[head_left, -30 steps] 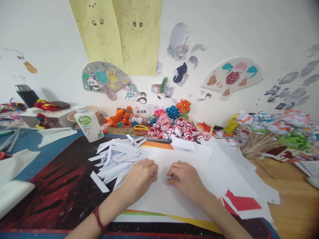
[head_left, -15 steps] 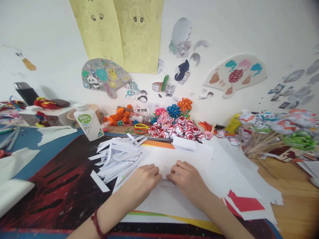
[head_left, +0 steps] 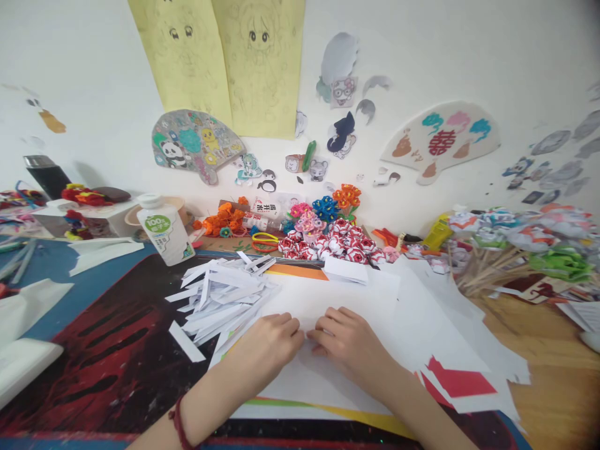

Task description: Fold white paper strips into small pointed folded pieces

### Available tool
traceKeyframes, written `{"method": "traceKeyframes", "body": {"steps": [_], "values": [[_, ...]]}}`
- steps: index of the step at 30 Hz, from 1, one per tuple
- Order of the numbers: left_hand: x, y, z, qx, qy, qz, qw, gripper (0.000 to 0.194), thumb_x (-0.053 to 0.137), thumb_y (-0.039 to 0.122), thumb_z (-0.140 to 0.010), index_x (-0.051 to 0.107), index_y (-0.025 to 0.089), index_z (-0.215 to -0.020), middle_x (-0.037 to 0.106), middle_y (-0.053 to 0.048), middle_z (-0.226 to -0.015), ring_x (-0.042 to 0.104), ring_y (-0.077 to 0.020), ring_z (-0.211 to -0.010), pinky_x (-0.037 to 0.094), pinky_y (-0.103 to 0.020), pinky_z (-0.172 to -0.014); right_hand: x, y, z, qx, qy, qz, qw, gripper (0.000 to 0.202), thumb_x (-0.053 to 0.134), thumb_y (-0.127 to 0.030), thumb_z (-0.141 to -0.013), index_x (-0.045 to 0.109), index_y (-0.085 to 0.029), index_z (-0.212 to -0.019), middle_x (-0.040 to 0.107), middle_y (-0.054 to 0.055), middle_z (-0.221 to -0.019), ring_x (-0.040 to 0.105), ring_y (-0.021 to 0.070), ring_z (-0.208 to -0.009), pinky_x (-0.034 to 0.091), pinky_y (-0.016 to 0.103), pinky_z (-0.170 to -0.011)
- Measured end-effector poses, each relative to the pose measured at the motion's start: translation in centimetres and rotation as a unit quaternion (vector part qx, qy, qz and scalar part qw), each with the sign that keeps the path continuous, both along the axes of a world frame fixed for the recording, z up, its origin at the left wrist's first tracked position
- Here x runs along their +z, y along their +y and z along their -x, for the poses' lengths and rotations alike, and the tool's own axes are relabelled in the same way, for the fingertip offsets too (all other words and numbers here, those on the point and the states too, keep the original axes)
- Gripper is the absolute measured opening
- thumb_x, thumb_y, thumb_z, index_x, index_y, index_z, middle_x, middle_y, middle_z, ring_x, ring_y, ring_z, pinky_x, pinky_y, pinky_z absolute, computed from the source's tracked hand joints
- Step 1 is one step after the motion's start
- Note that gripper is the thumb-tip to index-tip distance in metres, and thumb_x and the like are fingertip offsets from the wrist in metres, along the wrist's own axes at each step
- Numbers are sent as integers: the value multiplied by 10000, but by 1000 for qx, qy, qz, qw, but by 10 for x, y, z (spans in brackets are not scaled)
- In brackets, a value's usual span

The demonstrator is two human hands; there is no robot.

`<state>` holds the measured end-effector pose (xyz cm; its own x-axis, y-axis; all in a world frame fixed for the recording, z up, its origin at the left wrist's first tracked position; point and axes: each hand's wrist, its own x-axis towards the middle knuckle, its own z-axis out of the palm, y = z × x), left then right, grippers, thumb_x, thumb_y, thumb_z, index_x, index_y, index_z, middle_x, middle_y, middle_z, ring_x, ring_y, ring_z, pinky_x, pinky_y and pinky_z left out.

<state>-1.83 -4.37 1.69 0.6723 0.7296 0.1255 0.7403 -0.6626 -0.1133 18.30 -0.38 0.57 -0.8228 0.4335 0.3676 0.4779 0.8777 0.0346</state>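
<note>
My left hand [head_left: 274,340] and my right hand [head_left: 344,340] rest close together over a stack of white paper sheets [head_left: 360,312]. Both have curled, closed fingers, and their fingertips almost meet. What lies between or under the fingertips is hidden; no strip edge shows there now. Beside my left hand is a loose pile of folded white paper strips [head_left: 225,300]. A single strip [head_left: 186,341] sits apart on the dark mat.
A white bottle [head_left: 165,230] stands behind the strips. Red-and-white paper flowers [head_left: 347,240] line the back. Yellow-handled scissors [head_left: 265,242] are near them. Red paper pieces [head_left: 462,380] lie at right, below flowers on sticks [head_left: 487,262].
The white folded strip that showed between my hands is out of sight. My right fingers have shifted slightly left, nearer the left fingertips; the left hand has barely moved.
</note>
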Motion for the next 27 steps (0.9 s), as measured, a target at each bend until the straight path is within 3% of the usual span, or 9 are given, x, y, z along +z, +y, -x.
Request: {"method": "traceKeyframes", "body": {"steps": [5,13,21,27], "values": [[-1,-2,0,4,13,18,1000,97,544,105,-879,535,174,-811,580,-19,-772,560,-176,-651,416,-298,-573,-3,-3,0,2,-22,-30,999,94,584,-193,-890,628,-184,-808,566,5,-686,474,176,-695,262,313,-616],[2,-2,-1,9,34,31,999,72,532,97,-876,541,166,-860,599,-25,-794,585,-188,-630,448,-298,-555,-8,-1,2,-19,-17,-25,999,131,623,-188,-864,617,-182,-733,564,-2,-671,478,164,-668,248,308,-597],[-4,-4,-3,7,48,23,999,107,500,57,-868,548,149,-896,601,-48,-800,601,-199,-635,475,-308,-564,-4,0,2,-46,-22,10,999,143,599,-133,-869,632,-189,-741,570,-5,-684,484,149,-670,256,295,-587],[-4,-4,-4,3,46,29,998,116,480,40,-865,535,140,-879,601,-59,-793,607,-209,-632,489,-319,-557,-6,-1,2,-16,-44,-50,998,175,536,-113,-904,605,-164,-751,571,10,-686,485,161,-660,264,310,-582]]}}
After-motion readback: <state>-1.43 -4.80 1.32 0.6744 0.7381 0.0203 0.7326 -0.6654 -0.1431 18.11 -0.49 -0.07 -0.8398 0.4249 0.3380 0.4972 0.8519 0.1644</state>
